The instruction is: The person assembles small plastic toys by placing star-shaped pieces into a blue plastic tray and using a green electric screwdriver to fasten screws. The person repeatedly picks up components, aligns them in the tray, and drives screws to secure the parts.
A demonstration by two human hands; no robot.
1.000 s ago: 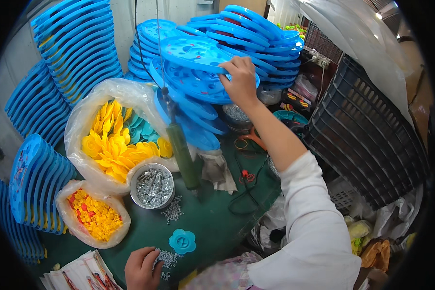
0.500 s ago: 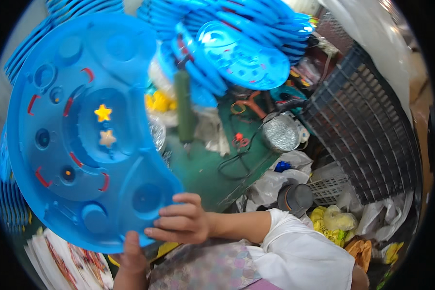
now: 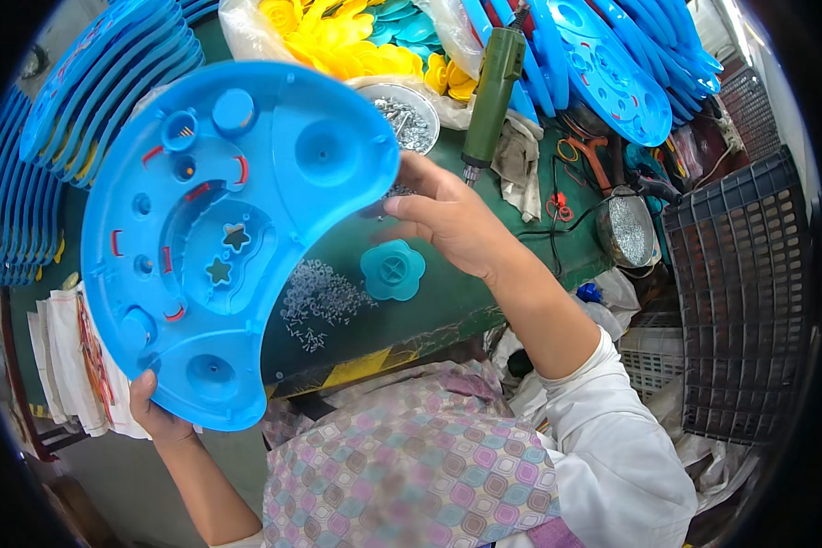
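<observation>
A large blue crescent-shaped plastic panel (image 3: pixel 274 196) is held up tilted, with red strips, round recesses and two star-shaped openings. My left hand (image 3: pixel 163 416) grips its lower edge, thumb on the face and fingers behind. My right hand (image 3: pixel 452 219) is at the panel's right tip, fingers apart and partly blurred; whether it touches the edge is unclear. Below that hand lies a teal flower-shaped piece (image 3: pixel 394 270) beside a scatter of loose screws (image 3: pixel 324 297) on the green tabletop (image 3: pixel 521 260). A green electric screwdriver (image 3: pixel 495 96) hangs upright beyond my right hand.
Stacked blue panels (image 3: pixel 110 100) stand at the left, and more blue panels (image 3: pixel 607 68) at the back right. Behind are a bowl of screws (image 3: pixel 406 119) and yellow flower pieces (image 3: pixel 338 36). Orange-handled scissors (image 3: pixel 589 164), a metal pan (image 3: pixel 628 228) and a black crate (image 3: pixel 740 301) are rightward.
The panel has turned and tilted. My right hand has left its lower tip and is now at the upper right tip. The view has shifted, bringing the flower piece and loose screws into sight.
</observation>
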